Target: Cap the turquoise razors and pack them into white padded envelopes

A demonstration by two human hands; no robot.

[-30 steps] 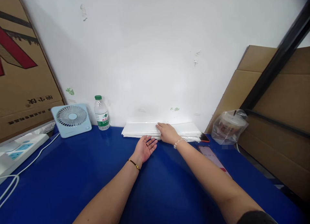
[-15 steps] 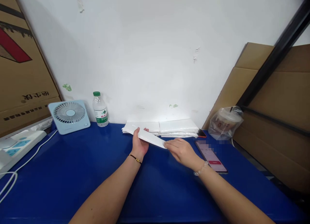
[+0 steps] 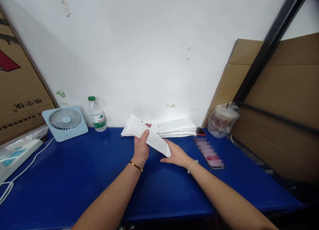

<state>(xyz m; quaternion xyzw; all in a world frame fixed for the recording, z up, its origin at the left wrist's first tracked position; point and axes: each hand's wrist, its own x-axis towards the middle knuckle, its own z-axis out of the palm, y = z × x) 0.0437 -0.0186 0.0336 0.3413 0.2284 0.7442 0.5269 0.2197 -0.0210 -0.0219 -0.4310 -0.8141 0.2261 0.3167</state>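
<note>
— What is held by the left hand [image 3: 141,151]?

— A white packet [image 3: 152,140] is gripped near its middle. The thumb is laid across its near face and the other fingers [image 3: 148,125] are wrapped round its far edge, so the packet is pinched between them. It is held tilted above the blue bench [image 3: 74,177], with the upper end toward the wall [image 3: 149,57] and the lower end down to the right.

— And the right hand [image 3: 176,156]?

— It is placed at the packet's lower end and is touching it. Its fingers are hidden behind the packet, so it cannot be told whether they are closed on it or spread beneath it.

— What is seen behind the hands?

— A flat stack of white packets [image 3: 178,126] is laid on the bench against the wall, just behind both hands.

— What else is carried by the bench?

— A water bottle [image 3: 96,114] with a green cap and a small pale-blue fan [image 3: 65,121] are stood to the left of the stack. A power strip [image 3: 15,153] is laid further left. A phone [image 3: 209,152] with a blurred screen is laid just right of the right hand. A second phone [image 3: 200,131] with an orange edge is tucked beside the stack. A cup in a clear bag [image 3: 222,119] is stood at the right, near the leaning cardboard [image 3: 274,100].
</note>
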